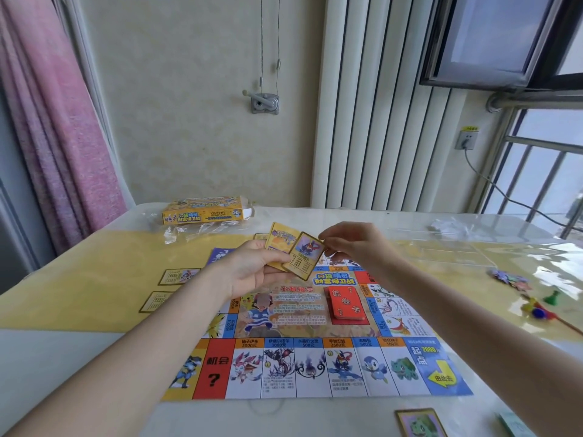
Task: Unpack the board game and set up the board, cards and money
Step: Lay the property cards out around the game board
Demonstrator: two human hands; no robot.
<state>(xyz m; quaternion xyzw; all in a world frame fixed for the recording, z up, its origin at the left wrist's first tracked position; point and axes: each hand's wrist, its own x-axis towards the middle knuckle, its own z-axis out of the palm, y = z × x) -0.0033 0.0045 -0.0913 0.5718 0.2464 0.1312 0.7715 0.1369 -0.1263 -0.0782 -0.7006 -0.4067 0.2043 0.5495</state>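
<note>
Quite a bit you can't make out here. The card [421, 424] at the bottom edge is cut off, only its top half shows. Next to it a greenish slip [512, 424] is clipped by the frame too, can't tell what it is. The left forearm [142, 335] covers the board's [315, 367] left side and part of one card on the counter [156, 301]. Board text is too tiny to read. The small pieces [538, 309] on the right are a blurry clump.

Pink curtain [60, 146] left; wall socket [466, 141] right, beside barred window [542, 171].
</note>
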